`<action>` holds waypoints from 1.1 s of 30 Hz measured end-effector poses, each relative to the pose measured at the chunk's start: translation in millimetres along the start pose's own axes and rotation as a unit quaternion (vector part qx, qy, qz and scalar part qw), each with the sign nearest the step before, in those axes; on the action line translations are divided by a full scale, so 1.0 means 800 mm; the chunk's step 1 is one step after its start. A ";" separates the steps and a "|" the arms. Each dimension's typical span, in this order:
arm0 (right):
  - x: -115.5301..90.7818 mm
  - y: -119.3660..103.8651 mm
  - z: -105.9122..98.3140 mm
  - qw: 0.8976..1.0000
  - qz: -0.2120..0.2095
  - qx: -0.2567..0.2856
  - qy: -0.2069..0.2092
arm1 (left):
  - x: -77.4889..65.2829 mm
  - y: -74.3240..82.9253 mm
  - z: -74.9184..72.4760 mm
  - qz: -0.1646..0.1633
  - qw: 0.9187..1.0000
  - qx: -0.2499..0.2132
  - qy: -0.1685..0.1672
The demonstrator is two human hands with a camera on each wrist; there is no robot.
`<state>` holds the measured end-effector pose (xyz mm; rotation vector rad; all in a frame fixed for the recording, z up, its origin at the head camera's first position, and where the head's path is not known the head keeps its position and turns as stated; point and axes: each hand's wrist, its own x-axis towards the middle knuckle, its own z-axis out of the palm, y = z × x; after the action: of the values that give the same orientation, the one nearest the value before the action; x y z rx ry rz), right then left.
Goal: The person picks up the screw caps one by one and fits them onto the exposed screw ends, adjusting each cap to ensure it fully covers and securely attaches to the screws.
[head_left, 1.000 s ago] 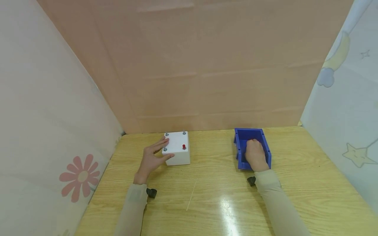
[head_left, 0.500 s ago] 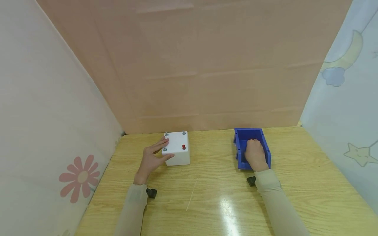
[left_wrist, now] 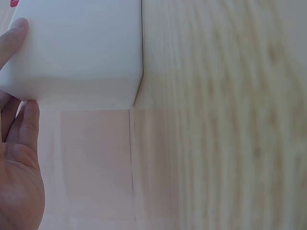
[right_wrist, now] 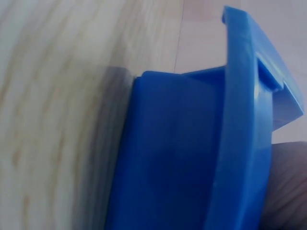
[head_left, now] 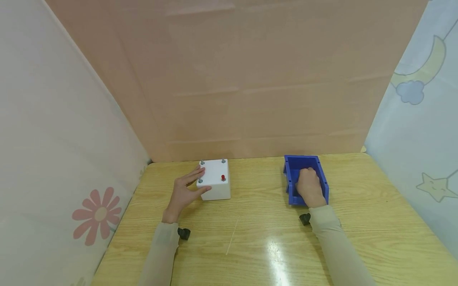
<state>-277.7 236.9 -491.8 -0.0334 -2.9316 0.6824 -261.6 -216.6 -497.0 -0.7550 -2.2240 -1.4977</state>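
My left hand (head_left: 183, 195) grips the left side of a white box (head_left: 219, 192), thumb along its front face and fingers over the top edge. The left wrist view shows the thumb (left_wrist: 13, 39) against the box's side wall. Metal bolts stand upright at the box's corners; the one at the front right carries a small red cap (head_left: 223, 177). My right hand (head_left: 309, 184) reaches down into a blue plastic bin (head_left: 288, 186). Its fingertips are hidden, and I cannot tell what they hold. In the right wrist view the bin wall (right_wrist: 168, 153) covers most of the hand.
The wooden table (head_left: 257, 222) carries both containers near its back edge, with a gap between them. A thin pale strip (head_left: 232, 235) lies in front of the box. A brown sheet (head_left: 250, 79) hangs behind, with patterned white curtains at both sides.
My right hand shifts very slightly inside the blue bin. The left hand, the white box and the bin stay where they were.
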 end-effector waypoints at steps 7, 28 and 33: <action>0.001 0.001 -0.002 1.000 0.001 0.013 -0.007 | 0.000 0.001 0.000 -0.006 1.000 0.003 -0.001; 0.000 -0.007 -0.019 0.999 -0.002 0.037 -0.018 | -0.002 0.003 -0.001 -0.003 1.000 0.000 0.002; -0.002 -0.010 -0.023 0.999 -0.006 0.039 -0.014 | -0.002 0.006 -0.001 -0.013 1.000 0.003 0.000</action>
<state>-273.5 237.7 -472.1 0.0012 -2.9265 0.8021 -257.8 -216.6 -494.1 -0.7257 -2.2461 -1.5019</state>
